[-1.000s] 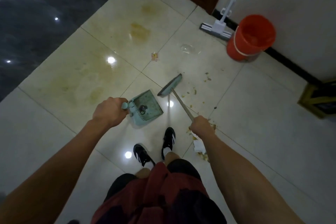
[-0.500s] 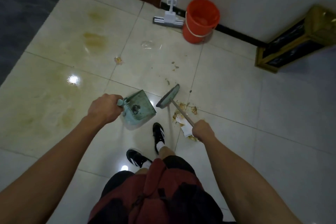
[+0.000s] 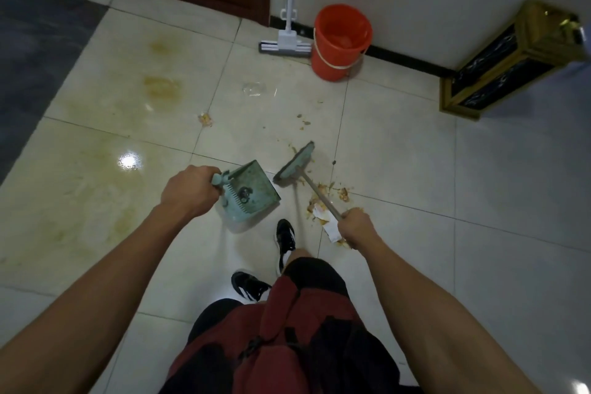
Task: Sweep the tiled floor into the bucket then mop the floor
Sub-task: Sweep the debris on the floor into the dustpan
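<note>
Two tools are in the person's hands. The left hand (image 3: 188,190) is clenched around the handle of a green dustpan (image 3: 251,193), which tilts with its open mouth turned toward the broom. The right hand (image 3: 357,227) is closed around the thin stick of the broom (image 3: 295,165), whose green head rests on the tiled floor (image 3: 399,169) just beside the dustpan, at a seam between tiles.

Right of the broom stick, near the right hand, lies a small heap of brown crumbs (image 3: 335,193) with a piece of white paper (image 3: 331,227). More crumbs are scattered farther out, and one small orange scrap (image 3: 205,119) lies apart on the left. A wet transparent spot (image 3: 254,88) shines beyond it. Yellow-brown stains (image 3: 161,88) mark the tiles on the left side of the floor.

The orange bucket (image 3: 340,41) stands at the far edge of the floor, against the white wall, well apart from the dirt. The mop (image 3: 286,41) leans upright just beside it on the left, its flat head on the floor. A dark box with golden frame (image 3: 511,61) stands at the right.
</note>
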`<control>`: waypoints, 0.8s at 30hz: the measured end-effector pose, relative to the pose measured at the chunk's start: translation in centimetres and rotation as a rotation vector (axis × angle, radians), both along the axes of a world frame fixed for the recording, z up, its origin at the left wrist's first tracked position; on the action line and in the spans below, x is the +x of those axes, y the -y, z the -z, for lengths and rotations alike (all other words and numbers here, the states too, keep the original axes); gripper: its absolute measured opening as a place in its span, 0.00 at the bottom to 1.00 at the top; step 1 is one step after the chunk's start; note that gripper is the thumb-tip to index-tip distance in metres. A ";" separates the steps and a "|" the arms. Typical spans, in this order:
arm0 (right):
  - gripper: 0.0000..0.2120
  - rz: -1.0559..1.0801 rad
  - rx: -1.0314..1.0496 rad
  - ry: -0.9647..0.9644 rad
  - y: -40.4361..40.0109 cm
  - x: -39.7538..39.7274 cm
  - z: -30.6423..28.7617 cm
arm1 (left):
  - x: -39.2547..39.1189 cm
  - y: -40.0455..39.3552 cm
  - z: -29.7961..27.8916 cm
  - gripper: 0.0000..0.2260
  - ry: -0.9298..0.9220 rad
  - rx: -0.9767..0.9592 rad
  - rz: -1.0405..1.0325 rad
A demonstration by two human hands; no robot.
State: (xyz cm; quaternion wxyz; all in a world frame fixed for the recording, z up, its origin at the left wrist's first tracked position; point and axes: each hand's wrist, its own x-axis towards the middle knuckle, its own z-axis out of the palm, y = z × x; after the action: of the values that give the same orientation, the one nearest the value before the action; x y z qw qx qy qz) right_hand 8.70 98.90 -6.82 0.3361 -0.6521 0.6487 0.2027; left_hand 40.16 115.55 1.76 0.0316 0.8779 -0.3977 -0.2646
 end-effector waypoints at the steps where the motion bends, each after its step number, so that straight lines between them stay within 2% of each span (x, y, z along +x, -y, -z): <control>1: 0.14 -0.004 -0.004 0.019 0.2 0.7 0.1 | 0.2 -0.4 -0.2 0.02 0.004 -0.007 -0.017; 5: 0.14 -0.007 -0.020 0.101 0.5 4.1 0.3 | 1.6 -2.0 -0.8 0.02 -0.011 -0.032 -0.118; 8: 0.15 -0.103 -0.017 0.109 1.1 7.3 1.0 | 3.4 -3.2 -0.8 0.07 -0.029 -0.061 -0.218; 13: 0.16 -0.226 -0.033 0.150 3.4 13.8 2.3 | 6.8 -4.2 -0.4 0.05 -0.054 -0.074 -0.377; 24: 0.13 -0.377 0.076 0.249 12.4 31.0 5.4 | 14.8 1.0 -0.7 0.05 -0.028 0.057 -0.523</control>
State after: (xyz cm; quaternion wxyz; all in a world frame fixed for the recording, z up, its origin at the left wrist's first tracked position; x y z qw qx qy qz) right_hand 39.69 86.46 -12.20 0.3941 -0.7687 0.4606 0.2041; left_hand 54.97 114.53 2.47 0.0795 0.9477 -0.1491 -0.2707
